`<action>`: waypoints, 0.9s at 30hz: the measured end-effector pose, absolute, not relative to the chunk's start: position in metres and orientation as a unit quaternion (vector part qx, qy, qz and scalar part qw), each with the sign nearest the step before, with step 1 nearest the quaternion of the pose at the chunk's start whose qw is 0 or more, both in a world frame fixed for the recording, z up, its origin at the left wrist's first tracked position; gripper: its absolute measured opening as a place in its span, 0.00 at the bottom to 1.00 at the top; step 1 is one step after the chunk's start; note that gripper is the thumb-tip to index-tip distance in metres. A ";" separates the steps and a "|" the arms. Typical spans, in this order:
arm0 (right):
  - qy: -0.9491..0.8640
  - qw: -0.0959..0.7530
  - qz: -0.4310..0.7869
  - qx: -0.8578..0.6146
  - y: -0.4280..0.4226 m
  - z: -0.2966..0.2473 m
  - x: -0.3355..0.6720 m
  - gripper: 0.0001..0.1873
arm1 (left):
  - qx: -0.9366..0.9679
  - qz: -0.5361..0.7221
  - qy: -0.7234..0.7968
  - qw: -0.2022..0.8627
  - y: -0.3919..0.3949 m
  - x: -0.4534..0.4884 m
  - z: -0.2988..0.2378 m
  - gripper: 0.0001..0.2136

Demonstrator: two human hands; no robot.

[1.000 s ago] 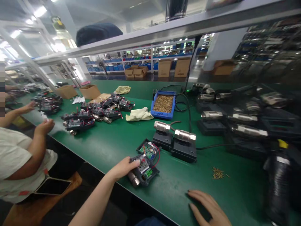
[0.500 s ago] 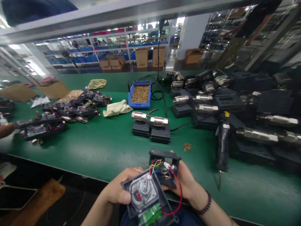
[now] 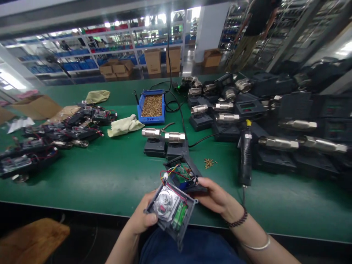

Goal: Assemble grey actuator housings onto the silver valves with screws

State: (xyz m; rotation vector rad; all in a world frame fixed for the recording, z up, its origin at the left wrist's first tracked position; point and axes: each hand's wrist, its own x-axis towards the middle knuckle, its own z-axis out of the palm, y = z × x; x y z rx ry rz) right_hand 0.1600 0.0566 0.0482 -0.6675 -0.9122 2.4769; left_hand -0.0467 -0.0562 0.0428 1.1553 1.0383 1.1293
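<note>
My left hand (image 3: pixel 144 216) grips the left side of an opened dark grey meter housing (image 3: pixel 189 216), its thumb on the rim. Inside sit a clear round mechanism (image 3: pixel 162 202) and a green battery (image 3: pixel 180 215). My right hand (image 3: pixel 216 196) holds the matching cover (image 3: pixel 196 168), tilted above the housing, with a green circuit board (image 3: pixel 183 172) facing me. Thin red, yellow and white wires link the two halves. Beyond them stand two meters with metal pipe fittings (image 3: pixel 175 138). Small brass screws (image 3: pixel 209 163) lie loose to the right of the cover.
A blue bin (image 3: pixel 151 119) full of brass screws stands behind, beside a pale cloth (image 3: pixel 125 125). A black electric screwdriver (image 3: pixel 245 157) lies at right, before rows of meters (image 3: pixel 288 161). Open meter units (image 3: pixel 41 157) crowd the left. A person (image 3: pixel 251 29) stands in the background.
The cover has turned and tilted towards the housing, and the red wire loop has shifted inward over it. My view has swung slightly right; the hand at the far left is out of sight.
</note>
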 end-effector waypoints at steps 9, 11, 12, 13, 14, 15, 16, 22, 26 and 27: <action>-0.198 0.235 0.904 -0.299 0.087 0.083 0.139 0.17 | 0.475 0.478 0.551 0.492 -0.060 -0.019 0.022 0.46; -0.176 0.224 0.906 -0.312 0.089 0.084 0.133 0.19 | 0.510 0.458 0.568 0.455 -0.066 -0.022 0.025 0.48; -0.171 0.218 0.908 -0.315 0.089 0.083 0.130 0.20 | 0.538 0.448 0.581 0.415 -0.069 -0.027 0.030 0.47; -0.169 0.214 0.909 -0.316 0.090 0.082 0.128 0.21 | 0.567 0.441 0.598 0.356 -0.072 -0.032 0.036 0.45; -0.170 0.212 0.910 -0.313 0.091 0.080 0.127 0.21 | 0.589 0.437 0.619 0.280 -0.072 -0.037 0.043 0.41; -0.170 0.211 0.911 -0.309 0.091 0.078 0.126 0.21 | 0.606 0.432 0.638 0.197 -0.071 -0.041 0.053 0.34; -0.171 0.211 0.913 -0.304 0.092 0.077 0.125 0.22 | 0.623 0.424 0.647 0.117 -0.067 -0.044 0.063 0.27; -0.133 0.219 0.927 -0.274 0.091 0.081 0.123 0.22 | 0.781 0.296 0.548 -0.041 -0.016 -0.022 0.105 0.18; -0.104 0.211 0.937 -0.257 0.090 0.080 0.122 0.23 | 0.779 0.263 0.564 -0.075 -0.006 -0.011 0.102 0.15; -0.102 0.204 0.940 -0.253 0.090 0.078 0.122 0.22 | 0.777 0.259 0.568 -0.078 -0.007 -0.010 0.101 0.15</action>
